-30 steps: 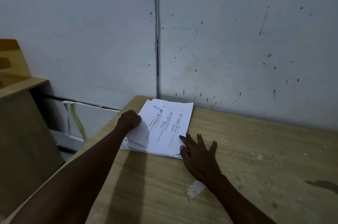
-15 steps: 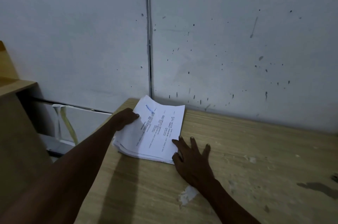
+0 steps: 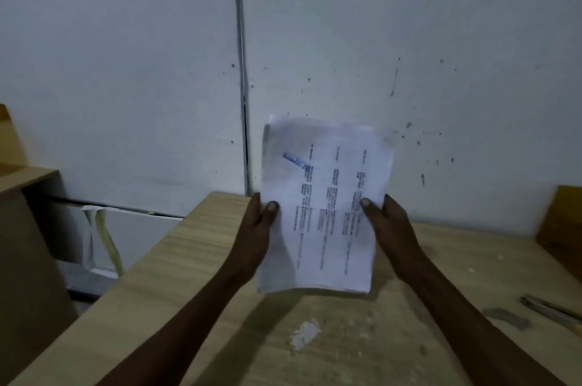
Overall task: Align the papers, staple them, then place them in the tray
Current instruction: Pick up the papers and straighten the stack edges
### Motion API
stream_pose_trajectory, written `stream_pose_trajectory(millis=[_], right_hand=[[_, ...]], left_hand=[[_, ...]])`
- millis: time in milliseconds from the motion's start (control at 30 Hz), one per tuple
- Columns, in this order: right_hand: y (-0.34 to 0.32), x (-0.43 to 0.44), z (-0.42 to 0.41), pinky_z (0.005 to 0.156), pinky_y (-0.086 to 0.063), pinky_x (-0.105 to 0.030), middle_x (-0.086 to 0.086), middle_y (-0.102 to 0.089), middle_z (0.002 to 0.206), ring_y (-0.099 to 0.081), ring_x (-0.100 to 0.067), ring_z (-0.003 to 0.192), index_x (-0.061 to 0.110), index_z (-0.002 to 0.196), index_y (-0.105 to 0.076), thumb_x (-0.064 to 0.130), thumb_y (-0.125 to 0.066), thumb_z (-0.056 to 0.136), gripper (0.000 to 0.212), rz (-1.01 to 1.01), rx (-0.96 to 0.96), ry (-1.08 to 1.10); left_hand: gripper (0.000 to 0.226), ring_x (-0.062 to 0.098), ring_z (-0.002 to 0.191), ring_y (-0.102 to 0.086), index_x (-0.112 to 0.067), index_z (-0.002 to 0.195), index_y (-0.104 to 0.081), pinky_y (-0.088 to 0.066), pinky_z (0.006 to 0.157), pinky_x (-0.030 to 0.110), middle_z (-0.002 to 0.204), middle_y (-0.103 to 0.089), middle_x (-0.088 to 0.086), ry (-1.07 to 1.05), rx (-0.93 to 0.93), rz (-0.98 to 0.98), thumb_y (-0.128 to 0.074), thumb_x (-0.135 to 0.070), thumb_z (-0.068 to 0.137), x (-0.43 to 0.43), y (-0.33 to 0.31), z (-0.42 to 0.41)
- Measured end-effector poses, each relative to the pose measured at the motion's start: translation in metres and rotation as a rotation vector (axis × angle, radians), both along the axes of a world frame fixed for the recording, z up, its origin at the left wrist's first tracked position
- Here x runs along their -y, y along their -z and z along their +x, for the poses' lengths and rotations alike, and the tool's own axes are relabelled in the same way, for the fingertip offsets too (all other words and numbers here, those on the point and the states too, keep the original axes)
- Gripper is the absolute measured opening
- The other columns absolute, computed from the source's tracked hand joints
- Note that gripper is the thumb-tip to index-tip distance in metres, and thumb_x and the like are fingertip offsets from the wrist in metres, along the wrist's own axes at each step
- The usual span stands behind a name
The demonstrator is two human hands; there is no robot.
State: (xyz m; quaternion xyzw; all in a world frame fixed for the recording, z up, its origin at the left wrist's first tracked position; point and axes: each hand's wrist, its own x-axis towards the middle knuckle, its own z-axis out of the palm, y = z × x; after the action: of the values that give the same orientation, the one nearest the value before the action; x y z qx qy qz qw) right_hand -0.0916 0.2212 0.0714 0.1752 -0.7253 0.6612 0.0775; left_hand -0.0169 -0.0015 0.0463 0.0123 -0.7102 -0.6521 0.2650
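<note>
A stack of white printed papers with a blue stamp near its top left is held upright above the wooden table, its bottom edge just over the tabletop. My left hand grips the stack's left side, thumb on the front sheet. My right hand grips the right side the same way. A metal stapler-like tool lies at the table's right edge, partly cut off by the frame. No tray is in view.
A speckled white wall stands right behind the table. A brown wooden panel stands at the far right. A lower wooden unit sits to the left, across a gap. A white scuff marks the tabletop.
The papers lay flat on the table under both hands. Now both hands have lifted the stack and hold it upright by its sides. The camera view has shifted right.
</note>
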Motion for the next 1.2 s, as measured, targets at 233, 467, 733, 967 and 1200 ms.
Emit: stream_pose_trajectory(millis=[233,467,733,967,1200], right_hand=[[0.01,-0.065,0.038,0.071,-0.057,-0.015,0.011,-0.069,0.109,-0.07,0.003,0.093,0.021,0.127,-0.057,0.011,-0.054,0.098,0.031,-0.114,-0.068,0.081],[0.017,-0.082,0.049,0.081,-0.059,-0.03,0.005,-0.073,0.11,-0.072,-0.012,0.098,0.017,0.125,-0.06,0.021,-0.054,0.099,0.028,-0.086,-0.011,0.065],[0.011,-0.081,0.048,0.065,-0.058,-0.019,0.001,-0.073,0.106,-0.073,-0.011,0.09,0.014,0.121,-0.06,0.022,-0.054,0.098,0.025,-0.075,-0.004,0.017],[0.013,-0.084,0.042,0.073,-0.06,-0.029,-0.004,-0.072,0.112,-0.073,-0.015,0.094,0.012,0.126,-0.056,0.028,-0.054,0.098,0.032,-0.022,-0.021,0.031],[0.003,-0.078,0.042,0.06,-0.058,-0.02,0.004,-0.063,0.101,-0.069,0.003,0.078,0.015,0.115,-0.045,0.022,-0.054,0.098,0.021,0.031,-0.098,0.108]], left_hand=[[0.024,-0.012,0.106,-0.062,-0.035,0.118,-0.053,-0.05,0.085,0.009,0.116,-0.066,-0.017,0.081,-0.067,0.063,-0.043,-0.016,0.108,-0.074,0.018,0.025],[0.018,-0.009,0.105,-0.066,-0.036,0.118,-0.055,-0.054,0.08,0.01,0.116,-0.068,-0.017,0.126,-0.046,0.038,-0.048,-0.025,0.106,-0.088,0.02,0.031],[0.056,0.005,0.105,-0.068,-0.045,0.153,-0.02,-0.061,0.086,0.026,0.126,-0.059,0.003,0.068,-0.316,-0.115,-0.046,-0.028,0.107,-0.075,-0.065,0.014],[0.025,-0.002,0.102,-0.059,-0.015,0.13,-0.054,-0.046,0.086,0.018,0.116,-0.06,-0.014,-0.025,-0.349,-0.279,-0.046,-0.012,0.107,-0.069,-0.074,0.002],[0.038,0.005,0.112,-0.061,-0.02,0.141,-0.045,-0.058,0.092,0.03,0.136,-0.054,-0.003,-0.005,-0.369,-0.267,-0.054,-0.014,0.104,-0.069,-0.071,0.003]])
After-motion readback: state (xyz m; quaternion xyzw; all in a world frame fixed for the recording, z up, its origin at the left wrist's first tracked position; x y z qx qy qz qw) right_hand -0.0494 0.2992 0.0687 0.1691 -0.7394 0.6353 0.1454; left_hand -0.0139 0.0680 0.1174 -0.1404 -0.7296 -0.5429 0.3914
